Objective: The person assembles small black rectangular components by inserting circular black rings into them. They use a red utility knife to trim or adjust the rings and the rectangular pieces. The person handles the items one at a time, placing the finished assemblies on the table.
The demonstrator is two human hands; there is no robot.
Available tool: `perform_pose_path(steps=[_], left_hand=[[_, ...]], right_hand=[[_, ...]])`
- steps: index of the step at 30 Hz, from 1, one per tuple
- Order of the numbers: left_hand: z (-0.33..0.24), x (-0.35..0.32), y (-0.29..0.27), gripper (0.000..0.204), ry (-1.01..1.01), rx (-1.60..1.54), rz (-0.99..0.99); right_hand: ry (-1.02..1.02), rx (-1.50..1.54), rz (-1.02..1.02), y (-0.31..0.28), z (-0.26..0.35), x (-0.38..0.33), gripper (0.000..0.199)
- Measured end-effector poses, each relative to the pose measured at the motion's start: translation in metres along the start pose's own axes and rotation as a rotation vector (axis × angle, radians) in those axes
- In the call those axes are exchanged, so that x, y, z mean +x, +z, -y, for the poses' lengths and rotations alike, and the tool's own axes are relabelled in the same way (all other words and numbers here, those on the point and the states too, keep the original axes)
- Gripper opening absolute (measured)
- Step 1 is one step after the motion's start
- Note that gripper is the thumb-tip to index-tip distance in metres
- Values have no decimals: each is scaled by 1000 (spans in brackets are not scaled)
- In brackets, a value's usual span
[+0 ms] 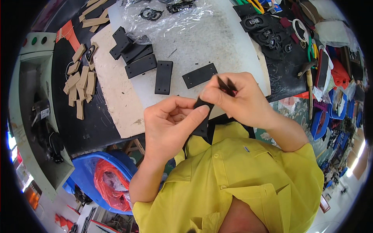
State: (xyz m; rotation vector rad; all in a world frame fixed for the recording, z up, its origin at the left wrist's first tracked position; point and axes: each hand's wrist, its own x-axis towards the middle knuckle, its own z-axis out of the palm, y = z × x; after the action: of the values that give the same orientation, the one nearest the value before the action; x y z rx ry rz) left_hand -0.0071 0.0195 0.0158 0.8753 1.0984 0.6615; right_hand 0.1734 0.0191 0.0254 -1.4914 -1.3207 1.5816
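Observation:
My left hand (163, 124) pinches a flat black rectangular piece (201, 127) between thumb and fingers, close in front of my chest at the table's near edge. Closed around a small dark tool (225, 86) with two pointed blades, like thread snips, is my right hand (248, 100). Its thumb and fingertips meet the upper end of the black piece; the exact contact is hidden. Just beyond my hands lie two similar black pieces with small holes, one angled (199, 75) and one upright (164, 77). A loose pile of more black pieces (140, 66) sits to their left.
Tan strips (82, 83) are heaped at the left. Clear plastic film (175, 23) with black parts covers the far middle. Black moulded parts (266, 33) and a wooden-handled hammer (309, 83) lie at right. A blue bin (87, 167) with a red bag stands below left.

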Motion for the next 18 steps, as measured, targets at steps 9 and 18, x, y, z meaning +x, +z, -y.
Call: perform_pose_path(steps=[9, 18], left_hand=[[-6, 1, -13, 11, -51, -151, -49], [-14, 0, -16, 12, -60, -109, -1]], right_hand=[[-894, -687, -205, -12, -10, -6, 25], [-882, -718, -129, -18, 1, -4, 27]])
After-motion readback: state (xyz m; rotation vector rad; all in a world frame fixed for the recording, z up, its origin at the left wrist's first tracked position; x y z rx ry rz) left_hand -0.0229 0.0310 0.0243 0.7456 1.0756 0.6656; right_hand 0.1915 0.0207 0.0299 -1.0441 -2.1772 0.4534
